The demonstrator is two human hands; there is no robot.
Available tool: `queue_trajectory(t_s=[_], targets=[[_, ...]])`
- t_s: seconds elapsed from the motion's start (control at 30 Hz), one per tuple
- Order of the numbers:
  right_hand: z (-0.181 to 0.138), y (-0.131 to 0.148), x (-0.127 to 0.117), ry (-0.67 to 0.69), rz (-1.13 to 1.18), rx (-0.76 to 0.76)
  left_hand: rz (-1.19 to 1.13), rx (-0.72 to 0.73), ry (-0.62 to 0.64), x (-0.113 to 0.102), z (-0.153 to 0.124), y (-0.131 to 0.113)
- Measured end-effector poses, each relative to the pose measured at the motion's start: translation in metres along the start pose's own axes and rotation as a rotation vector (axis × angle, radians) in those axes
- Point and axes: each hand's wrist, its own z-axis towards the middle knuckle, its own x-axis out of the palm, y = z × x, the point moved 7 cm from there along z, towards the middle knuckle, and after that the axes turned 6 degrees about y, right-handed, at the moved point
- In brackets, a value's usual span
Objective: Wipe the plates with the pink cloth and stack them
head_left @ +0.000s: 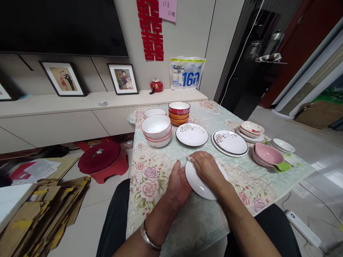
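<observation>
A white plate is tilted up just above the floral tablecloth near the table's front edge. My left hand grips its left rim, fingers curled behind it. My right hand lies across the plate's top and face, fingers pressed on it. Beyond the hands lie two flat white plates with dark rims and flower prints.
Stacked white red-rimmed bowls, red and orange bowls, pink leaf-shaped dishes and small white dishes fill the table's far half. A red stool and cardboard sit on the floor at left. A low cabinet runs behind.
</observation>
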Motion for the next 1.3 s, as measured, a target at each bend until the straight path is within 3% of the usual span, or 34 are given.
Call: queue_trajectory(t_s=[0.2,0.37,0.5,0.63,0.8,0.9,0.97,1.13,1.2,1.3], targets=[[-0.020,-0.038,-0.013,0.010,-0.119,0.149,0.042,-0.012,-0.017,0.003,-0.002,-0.001],[-0.033,-0.049,-0.019,-0.037,-0.248,0.195,0.063,0.025,0.008,0.007,-0.003,-0.003],[-0.033,-0.036,-0.020,-0.145,-0.316,0.168,0.071,0.049,0.012,0.008,-0.003,-0.003],[-0.032,-0.005,-0.015,-0.142,-0.235,0.052,0.061,0.042,0.045,0.012,-0.003,-0.004],[-0.041,0.013,-0.024,0.030,0.018,-0.097,0.033,0.029,0.036,0.010,-0.003,-0.004],[-0.049,0.001,-0.031,0.170,0.183,-0.167,0.049,0.029,0.041,0.010,-0.004,-0.004],[-0.049,-0.013,-0.032,0.203,0.221,-0.132,0.059,0.028,0.051,0.012,-0.004,-0.003],[-0.034,-0.027,-0.026,-0.034,0.058,0.088,0.060,0.054,0.066,0.013,-0.002,-0.003],[-0.029,-0.015,-0.023,-0.085,0.051,0.048,0.048,0.062,0.064,0.012,-0.002,-0.003],[-0.031,0.006,-0.021,-0.005,0.155,-0.124,0.041,0.049,0.065,0.009,-0.001,-0.003]])
